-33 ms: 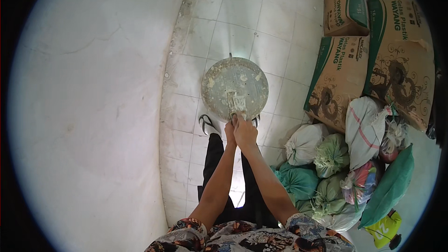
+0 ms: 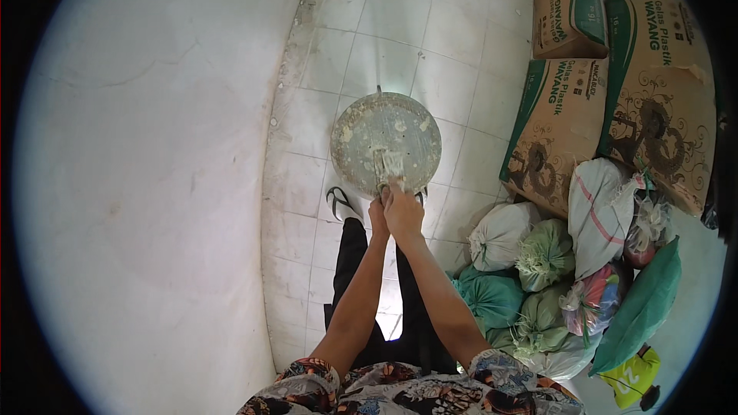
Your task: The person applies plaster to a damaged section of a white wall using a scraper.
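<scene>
On my feed, the left hand [image 2: 377,217] and right hand [image 2: 403,216] press together, clamped on a pale flat tool [image 2: 393,166] over the spattered disc [image 2: 384,124]; it's probably light, stiff, best held near-end.

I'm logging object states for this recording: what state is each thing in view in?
Disc: blotched and stained
Tool: pale, streaked, held over the disc; contact unclear
Right hand: closed on the tool
Left hand: against the right, grip partly hidden
Sandals: worn
Boxes: grouped together, sealing unclear
Green sacks: filled, necks gathered
Round white sack: filled, neck gathered
Wall: faintly cracked
</scene>
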